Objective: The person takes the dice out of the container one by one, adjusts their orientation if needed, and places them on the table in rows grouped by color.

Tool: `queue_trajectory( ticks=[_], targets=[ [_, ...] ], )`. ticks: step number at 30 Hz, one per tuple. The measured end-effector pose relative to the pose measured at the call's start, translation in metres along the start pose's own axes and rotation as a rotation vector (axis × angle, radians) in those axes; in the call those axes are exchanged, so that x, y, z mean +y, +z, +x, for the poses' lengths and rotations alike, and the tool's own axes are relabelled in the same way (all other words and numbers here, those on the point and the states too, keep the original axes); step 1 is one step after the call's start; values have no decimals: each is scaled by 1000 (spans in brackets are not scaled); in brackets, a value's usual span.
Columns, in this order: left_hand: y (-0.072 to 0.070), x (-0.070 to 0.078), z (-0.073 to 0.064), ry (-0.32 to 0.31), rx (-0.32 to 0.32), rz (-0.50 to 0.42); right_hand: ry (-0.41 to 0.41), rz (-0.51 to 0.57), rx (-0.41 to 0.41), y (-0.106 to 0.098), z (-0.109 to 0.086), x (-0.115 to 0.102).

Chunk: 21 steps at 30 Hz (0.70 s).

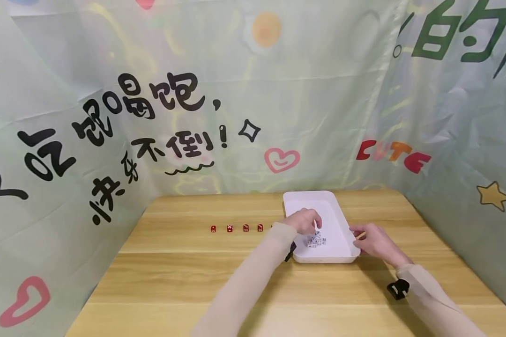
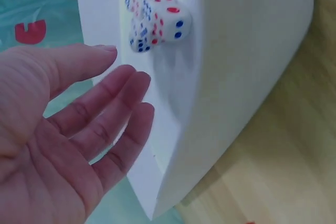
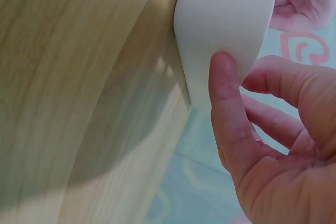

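Note:
A shallow white tray [image 1: 339, 220] lies on the wooden table, with white dice [image 1: 317, 240] bunched inside near its front wall. Blue and red pips show on these dice [image 2: 157, 19] in the left wrist view. Over the tray hovers my left hand [image 1: 304, 221], fingers loosely bent; its wrist view shows the visible fingertips [image 2: 140, 80] apart from the dice and nothing clearly held. At the tray's right side, my right hand [image 1: 375, 241] pinches the rim, one finger [image 3: 224, 69] pressed against the outer wall. A row of red dice [image 1: 246, 228] stands left of the tray.
The wooden table [image 1: 173, 281] runs up to printed cloth [image 1: 236, 103] at the back and both sides. My left forearm [image 1: 253, 281] crosses in front of the right end of the red dice row, partly covering it.

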<state>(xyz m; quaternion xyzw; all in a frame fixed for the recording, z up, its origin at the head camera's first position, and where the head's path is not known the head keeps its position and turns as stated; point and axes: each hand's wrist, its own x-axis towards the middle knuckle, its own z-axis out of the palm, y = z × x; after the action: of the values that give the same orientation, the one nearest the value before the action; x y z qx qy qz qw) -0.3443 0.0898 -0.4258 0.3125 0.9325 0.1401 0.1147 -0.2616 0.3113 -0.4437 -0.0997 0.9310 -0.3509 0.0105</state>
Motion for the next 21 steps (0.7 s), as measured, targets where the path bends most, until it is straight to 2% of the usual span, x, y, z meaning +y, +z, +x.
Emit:
queue_trajectory(
  ticks=[6, 12, 21],
  targets=[
    [9, 5, 1, -94, -56, 48, -2, 5, -8, 0, 2, 0],
    [13, 8, 3, -77, -49, 129, 4, 5, -10, -1, 2, 0],
    [15, 6, 3, -66, -4, 136, 7, 2, -5, -2, 0, 0]
  ],
)
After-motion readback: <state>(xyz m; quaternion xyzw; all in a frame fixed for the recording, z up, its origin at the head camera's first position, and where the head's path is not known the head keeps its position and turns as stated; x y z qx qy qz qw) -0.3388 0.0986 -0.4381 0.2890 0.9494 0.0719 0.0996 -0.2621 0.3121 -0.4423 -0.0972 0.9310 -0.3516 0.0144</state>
